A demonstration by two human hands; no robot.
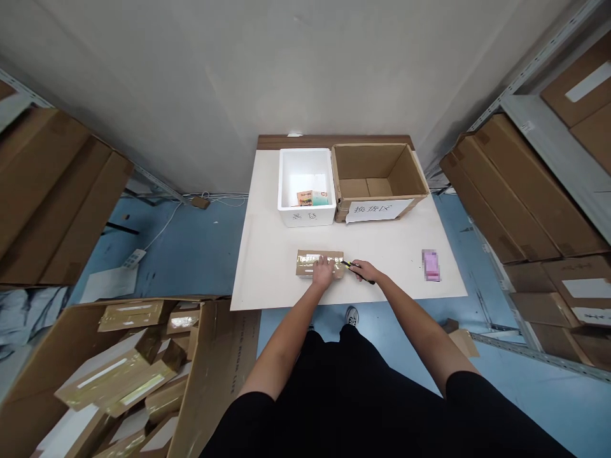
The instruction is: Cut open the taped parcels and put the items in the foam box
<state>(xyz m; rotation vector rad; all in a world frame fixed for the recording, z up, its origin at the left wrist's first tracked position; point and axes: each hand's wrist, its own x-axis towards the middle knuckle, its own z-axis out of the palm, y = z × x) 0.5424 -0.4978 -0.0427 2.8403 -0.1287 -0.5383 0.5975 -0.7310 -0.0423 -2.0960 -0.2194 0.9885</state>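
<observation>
A small taped brown parcel (308,262) lies on the white table (267,254) near its front edge. My left hand (323,272) presses down on the parcel's right half, fingers curled over it. My right hand (365,271) is closed round a dark pen-like cutter with a yellow tip (351,264). The tip points left and touches the parcel's right end.
At the table's back stand a white foam box (305,216) holding a few small items and an open cardboard box (377,175) with a paper label. A pink item (431,265) lies at the right. A large carton of taped parcels (128,369) sits low left. Shelves of cartons flank both sides.
</observation>
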